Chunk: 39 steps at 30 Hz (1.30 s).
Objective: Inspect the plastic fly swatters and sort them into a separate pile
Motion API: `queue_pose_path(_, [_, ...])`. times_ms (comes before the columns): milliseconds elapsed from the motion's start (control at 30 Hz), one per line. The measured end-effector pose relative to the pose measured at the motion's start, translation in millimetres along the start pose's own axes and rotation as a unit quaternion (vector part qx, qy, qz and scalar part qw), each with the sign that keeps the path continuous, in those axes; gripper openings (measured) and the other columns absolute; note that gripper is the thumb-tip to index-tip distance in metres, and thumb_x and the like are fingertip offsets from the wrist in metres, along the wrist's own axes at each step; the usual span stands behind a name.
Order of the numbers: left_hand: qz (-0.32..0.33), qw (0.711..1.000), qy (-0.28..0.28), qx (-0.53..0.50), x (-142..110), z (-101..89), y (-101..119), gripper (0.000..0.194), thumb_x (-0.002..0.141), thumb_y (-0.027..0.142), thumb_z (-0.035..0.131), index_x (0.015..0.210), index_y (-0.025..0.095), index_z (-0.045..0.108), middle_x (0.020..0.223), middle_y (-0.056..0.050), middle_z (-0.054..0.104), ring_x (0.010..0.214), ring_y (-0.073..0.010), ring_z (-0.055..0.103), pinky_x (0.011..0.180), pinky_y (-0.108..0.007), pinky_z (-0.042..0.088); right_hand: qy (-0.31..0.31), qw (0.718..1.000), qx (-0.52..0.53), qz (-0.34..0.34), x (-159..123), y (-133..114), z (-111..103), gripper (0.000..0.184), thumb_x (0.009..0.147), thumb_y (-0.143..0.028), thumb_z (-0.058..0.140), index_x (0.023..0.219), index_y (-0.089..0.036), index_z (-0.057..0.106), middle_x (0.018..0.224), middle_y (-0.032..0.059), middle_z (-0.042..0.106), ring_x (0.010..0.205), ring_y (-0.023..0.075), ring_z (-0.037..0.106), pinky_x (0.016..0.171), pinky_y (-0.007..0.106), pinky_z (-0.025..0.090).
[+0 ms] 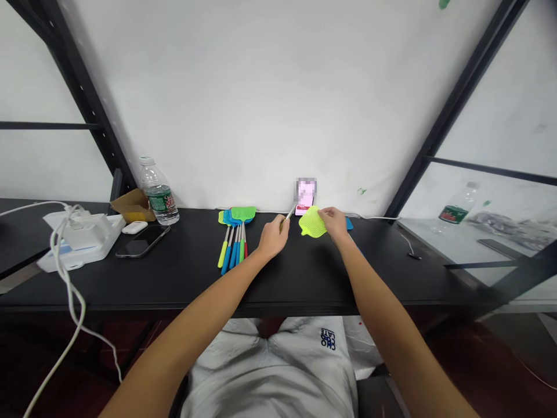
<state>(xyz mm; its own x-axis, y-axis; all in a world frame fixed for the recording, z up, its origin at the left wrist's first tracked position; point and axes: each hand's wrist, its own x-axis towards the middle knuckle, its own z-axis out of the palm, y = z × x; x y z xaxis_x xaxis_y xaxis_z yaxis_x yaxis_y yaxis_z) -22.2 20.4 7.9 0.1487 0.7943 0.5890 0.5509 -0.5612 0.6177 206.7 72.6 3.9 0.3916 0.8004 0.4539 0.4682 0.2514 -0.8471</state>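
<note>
My right hand [334,223] pinches the edge of a yellow-green perforated fly swatter head [313,222], whose short stem points to the lower left. Closed around a handle with a thin metal rod [290,213], my left hand [274,237] is just left of that head. The rod and the head's stem look apart. To the left of my left hand lies a row of several fly swatters [237,232] with green, blue and yellow-green heads and coloured handles. Behind my right hand a blue piece [349,223] shows, mostly hidden.
A lit phone [306,196] leans against the wall behind my hands. On the black table [183,284], at the left, are a water bottle [160,194], a cardboard box [134,204], a white case [134,227], a dark phone [143,241] and a power strip [87,247] with cables.
</note>
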Motion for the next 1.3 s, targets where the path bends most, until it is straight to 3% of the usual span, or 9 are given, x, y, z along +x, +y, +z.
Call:
queue_pose_path(167, [0.024,0.997,-0.074,0.019,-1,4.0,-4,0.024,0.092,0.035,0.040,0.087,0.019,0.058,0.062,0.002,0.054,0.056,-0.0122,0.045,0.056,-0.025,0.026,0.162,0.975,0.142,0.059,11,5,-13,0.033,0.065,-0.044,0.070,0.079,-0.014,0.064,0.065,0.0006,0.060,0.059,0.0141,0.054,0.054,0.025,0.042])
queue_pose_path(333, [0.052,0.989,-0.134,0.034,-4,5.0,-4,0.025,0.092,0.035,0.042,0.084,0.019,0.059,0.064,0.001,0.057,0.058,-0.0122,0.048,0.057,-0.024,0.029,0.251,0.949,0.171,0.087,18,11,-22,0.030,0.065,-0.041,0.071,0.073,-0.014,0.061,0.067,0.0003,0.060,0.062,0.0127,0.054,0.058,0.025,0.044])
queue_pose_path(467, [0.074,0.984,-0.158,0.037,-5,3.6,-4,0.027,0.092,0.039,0.042,0.084,0.020,0.059,0.065,0.001,0.058,0.058,-0.0127,0.050,0.057,-0.024,0.030,0.263,0.947,0.158,0.094,20,15,-24,0.032,0.068,-0.044,0.070,0.072,-0.015,0.058,0.067,0.0005,0.059,0.061,0.0126,0.054,0.057,0.025,0.044])
queue_pose_path(767, [0.069,0.985,-0.152,0.046,-5,3.0,-5,0.030,0.093,0.041,0.040,0.084,0.020,0.060,0.066,0.000,0.058,0.059,-0.0131,0.050,0.057,-0.024,0.031,0.307,0.942,0.099,0.090,25,22,-28,0.028,0.074,-0.042,0.065,0.071,-0.016,0.057,0.069,0.0011,0.060,0.064,0.0135,0.054,0.061,0.026,0.044])
queue_pose_path(1300, [0.078,0.981,-0.170,0.043,-6,1.8,-5,0.033,0.092,0.041,0.041,0.076,0.019,0.059,0.060,0.001,0.053,0.056,-0.0127,0.046,0.056,-0.025,0.029,0.273,0.957,0.077,0.064,17,13,-30,0.036,0.077,-0.054,0.053,0.068,-0.019,0.050,0.063,-0.0016,0.050,0.058,0.0119,0.044,0.053,0.024,0.037])
